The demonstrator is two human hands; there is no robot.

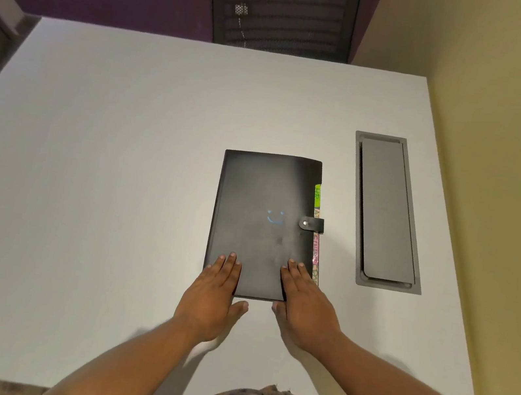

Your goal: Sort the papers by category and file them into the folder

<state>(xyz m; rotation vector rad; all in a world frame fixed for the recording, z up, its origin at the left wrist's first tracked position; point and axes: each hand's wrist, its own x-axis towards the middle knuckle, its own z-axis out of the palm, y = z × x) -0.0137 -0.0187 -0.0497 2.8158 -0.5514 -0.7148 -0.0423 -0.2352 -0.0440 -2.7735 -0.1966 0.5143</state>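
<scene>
White table [118,173] is stretching across the view, and the black folder [264,205] is lying flat on it, right of centre, closed, with its snap strap [311,224] fastened over the right edge. A green tab [317,194] and pink paper edges [315,255] are poking out along that side.

The left hand [212,292] and right hand [306,308] are both resting flat on the folder's near corners, fingers straight, gripping nothing, thumbs lying off the near edge on the table.

The cover is looking stiff and smooth, likely light but slippery under flat palms. Opening it probably means popping the strap first, then lifting the cover by its right edge.

A grey cable hatch [387,211] is sitting just right of the folder, and a black mesh chair [284,4] is standing beyond the table.
</scene>
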